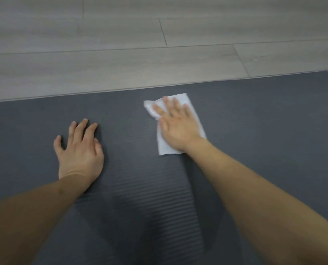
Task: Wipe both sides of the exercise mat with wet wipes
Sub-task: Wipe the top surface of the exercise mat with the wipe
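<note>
The dark ribbed exercise mat [254, 131] lies flat on the floor. The left hand [81, 150] rests on it, fingers spread, holding nothing. Farther right, the right hand [178, 127] presses flat on a white wet wipe [165, 146]. Beyond lies grey wood floor [121, 54].

Both bare forearms reach forward from the bottom of the view, well apart. The left hand [79, 152] lies palm down, fingers [83, 129] spread and slightly bent, thumb out to the side, holding nothing. The right hand [175, 124] is further forward, also palm down, its fingers straight and close together, pressing flat, thumb alongside.
</note>
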Tool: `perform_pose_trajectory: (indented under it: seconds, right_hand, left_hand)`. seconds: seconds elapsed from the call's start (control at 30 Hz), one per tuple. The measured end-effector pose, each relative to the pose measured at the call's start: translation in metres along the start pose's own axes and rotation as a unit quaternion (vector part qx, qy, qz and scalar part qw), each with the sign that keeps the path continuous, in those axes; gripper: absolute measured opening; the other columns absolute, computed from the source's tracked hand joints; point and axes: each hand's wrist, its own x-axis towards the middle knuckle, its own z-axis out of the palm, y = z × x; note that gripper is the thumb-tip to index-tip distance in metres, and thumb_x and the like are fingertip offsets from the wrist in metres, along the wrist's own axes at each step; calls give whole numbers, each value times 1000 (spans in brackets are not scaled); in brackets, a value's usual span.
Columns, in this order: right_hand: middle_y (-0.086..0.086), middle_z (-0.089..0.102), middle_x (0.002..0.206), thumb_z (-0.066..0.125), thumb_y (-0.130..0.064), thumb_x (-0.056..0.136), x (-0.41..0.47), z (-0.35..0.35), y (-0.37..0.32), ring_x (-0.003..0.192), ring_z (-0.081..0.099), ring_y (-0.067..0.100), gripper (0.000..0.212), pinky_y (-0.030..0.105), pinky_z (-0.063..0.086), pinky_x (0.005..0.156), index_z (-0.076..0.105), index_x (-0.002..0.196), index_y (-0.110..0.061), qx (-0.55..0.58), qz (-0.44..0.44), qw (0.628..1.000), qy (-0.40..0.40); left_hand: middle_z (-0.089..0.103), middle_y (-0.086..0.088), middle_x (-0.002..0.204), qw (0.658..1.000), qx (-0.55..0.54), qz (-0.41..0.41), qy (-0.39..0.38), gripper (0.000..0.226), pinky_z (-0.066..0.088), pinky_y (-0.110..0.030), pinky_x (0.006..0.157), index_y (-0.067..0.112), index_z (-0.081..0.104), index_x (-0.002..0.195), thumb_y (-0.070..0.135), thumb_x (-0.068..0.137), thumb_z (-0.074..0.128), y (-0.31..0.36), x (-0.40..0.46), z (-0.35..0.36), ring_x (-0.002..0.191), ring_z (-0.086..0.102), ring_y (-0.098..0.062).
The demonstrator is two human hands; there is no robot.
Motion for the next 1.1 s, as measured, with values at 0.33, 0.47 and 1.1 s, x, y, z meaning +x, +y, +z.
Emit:
perform_pose_trajectory:
  seconds: [0.33, 0.47, 1.1]
  right_hand:
    - [-1, -7, 174, 9, -44, 105, -30, -22, 150, 159, -9, 23, 59, 51, -4, 128, 2, 163, -44, 39, 292, 955, 38]
    - [2, -5, 174, 15, -43, 107, -29, -10, 72, 159, -6, 28, 58, 52, -3, 127, 6, 164, -41, 20, 205, 978, 35]
    - [-6, -11, 173, 9, -46, 106, -134, 4, 84, 159, -13, 20, 57, 48, -5, 128, -1, 162, -47, 25, 232, 972, 14]
  left_hand:
    - [27, 3, 164, 1000, 3, -5, 9, 48, 9, -58, 122, 25, 38, 149, 26, 101, 35, 2, 0, 2, 155, 12, -17]
    - [26, 2, 164, 1000, 1, -2, 6, 48, 8, -59, 122, 25, 38, 149, 26, 101, 35, 2, 1, 2, 155, 12, -18]
    - [7, 4, 169, 997, -14, 7, -78, 54, -2, -60, 122, 27, 24, 158, 37, 105, 27, 0, 3, -9, 156, -4, -16]
